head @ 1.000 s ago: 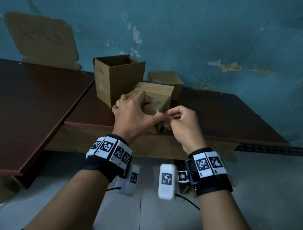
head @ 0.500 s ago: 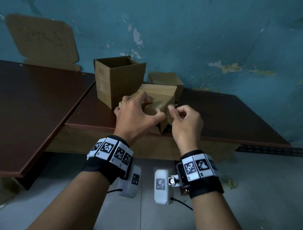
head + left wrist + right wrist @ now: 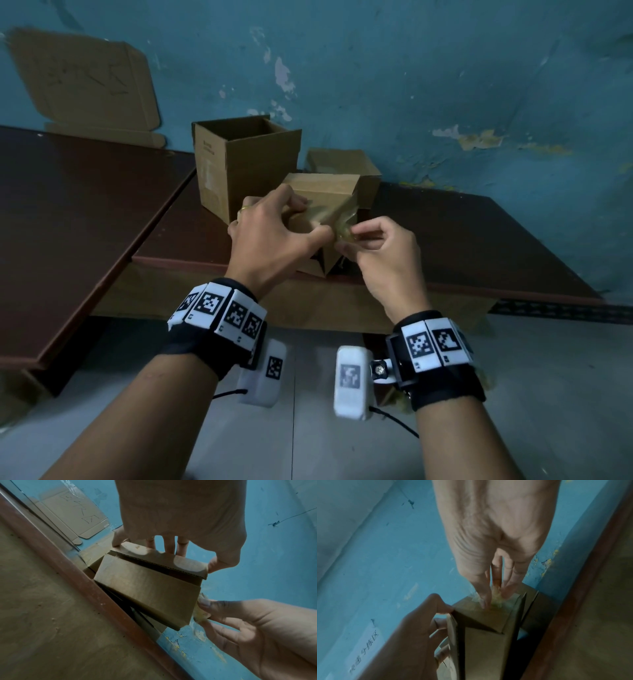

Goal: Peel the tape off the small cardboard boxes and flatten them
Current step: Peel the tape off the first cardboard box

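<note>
The left hand [image 3: 274, 236] grips the small box [image 3: 322, 192] above the table [image 3: 479, 246], and beside the box the right hand [image 3: 383, 253] pinches its tape [image 3: 344, 224].

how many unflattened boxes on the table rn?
3: tall open box at back left, small box by the wall, one held in both hands. More may be hidden behind.

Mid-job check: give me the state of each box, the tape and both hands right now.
small box: tilted, held at the table edge, tape partly peeled
tape: lifted strip, crumpled end pinched
left hand: grips the small box
right hand: pinches the tape end
tall box: upright, top open
back box: on table, closed as far as visible
flat cardboard: flattened, leaning on wall
</note>
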Motion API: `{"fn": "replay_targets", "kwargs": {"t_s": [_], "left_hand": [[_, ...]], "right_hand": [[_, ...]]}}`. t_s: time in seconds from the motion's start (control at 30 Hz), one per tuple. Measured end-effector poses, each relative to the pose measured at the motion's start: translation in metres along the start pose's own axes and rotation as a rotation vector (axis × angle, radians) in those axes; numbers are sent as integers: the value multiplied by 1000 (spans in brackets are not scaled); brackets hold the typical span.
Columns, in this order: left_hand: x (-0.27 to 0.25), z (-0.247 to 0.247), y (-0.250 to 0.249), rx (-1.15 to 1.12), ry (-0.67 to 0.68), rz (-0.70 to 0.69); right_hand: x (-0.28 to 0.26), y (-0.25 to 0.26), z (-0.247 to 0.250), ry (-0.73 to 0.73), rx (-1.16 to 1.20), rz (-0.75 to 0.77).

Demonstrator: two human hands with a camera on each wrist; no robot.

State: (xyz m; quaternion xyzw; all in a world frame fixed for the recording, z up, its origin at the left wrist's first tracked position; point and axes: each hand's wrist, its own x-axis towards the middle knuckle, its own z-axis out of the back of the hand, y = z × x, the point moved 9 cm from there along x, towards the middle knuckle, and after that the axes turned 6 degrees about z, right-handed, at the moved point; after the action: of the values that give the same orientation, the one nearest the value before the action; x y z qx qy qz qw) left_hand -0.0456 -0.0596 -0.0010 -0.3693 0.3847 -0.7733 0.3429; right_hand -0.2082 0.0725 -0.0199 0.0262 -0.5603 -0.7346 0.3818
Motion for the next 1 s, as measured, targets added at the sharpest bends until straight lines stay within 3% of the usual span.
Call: {"fn": "replay_targets", "kwargs": {"t_s": [0.1,0.27,0.43,0.57,0.77,0.87,1.0], "left_hand": [[-1,-1,-2,-7,0,-10],[-4,-5,-6,-29,0,-11],[-6,-8,-8,-50,29,-11],[3,7,5,-143,-40,46],[6,20,11,-248,-71,81],[5,21,12,-244,-98,102],[3,17,11,-230,-96,108]], "right_hand": [[0,5,3,-59,-30,13],[2,-11,20,-307,92,-94],[0,-17,36,-514,64,-104],[-2,-32,65,-688,24,-165],[14,-40,47,-238,-415,-176],[10,-51,23,-4,-529,-257],[7,-54,20,68,-628,-309]]}}
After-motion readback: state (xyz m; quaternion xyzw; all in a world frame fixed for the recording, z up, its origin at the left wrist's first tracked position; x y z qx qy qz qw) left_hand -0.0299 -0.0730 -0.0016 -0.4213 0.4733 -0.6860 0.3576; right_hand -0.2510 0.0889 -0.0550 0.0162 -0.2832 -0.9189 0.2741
